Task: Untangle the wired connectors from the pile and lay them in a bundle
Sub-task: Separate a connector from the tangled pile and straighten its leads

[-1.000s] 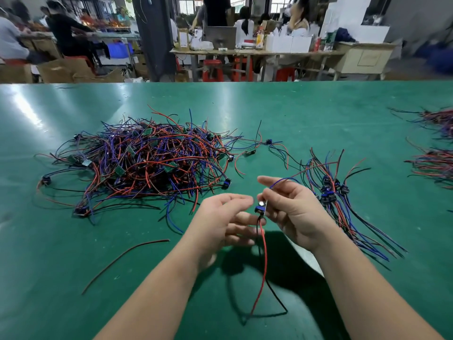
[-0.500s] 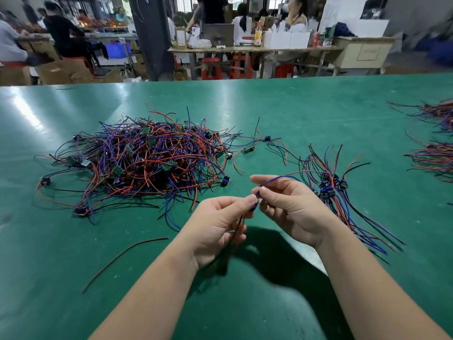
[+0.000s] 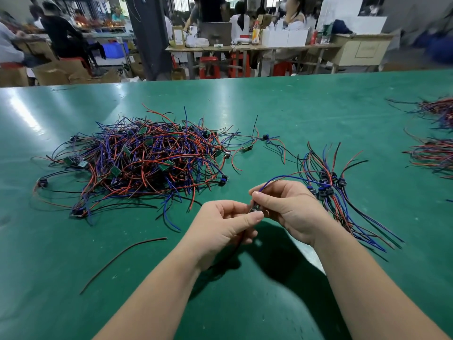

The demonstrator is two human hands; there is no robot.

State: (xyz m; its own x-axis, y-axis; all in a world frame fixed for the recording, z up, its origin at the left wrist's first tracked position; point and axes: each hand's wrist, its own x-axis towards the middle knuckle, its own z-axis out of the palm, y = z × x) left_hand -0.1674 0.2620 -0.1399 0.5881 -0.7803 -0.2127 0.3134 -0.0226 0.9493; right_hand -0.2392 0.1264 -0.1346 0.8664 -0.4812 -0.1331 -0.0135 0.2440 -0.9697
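- One small connector (image 3: 255,208) is up off the desk (image 3: 245,106), near the middle, pinched between both hands. It's mostly hidden, so I can't make out much of it.
- The left hand (image 3: 220,227) has its thumb and fingers (image 3: 252,218) closed in tight on it, with dark wires trailing down under the palm.
- The right hand (image 3: 291,209) pinches it from the other side, and a blue wire (image 3: 289,178) loops off to the right.
- The sorted bundle (image 3: 328,190) lies just right of that hand.
- The big tangled pile (image 3: 147,163) sits on the left.
- One loose wire (image 3: 122,258) lies near left, and there are more bundles (image 3: 434,153) at the right edge.
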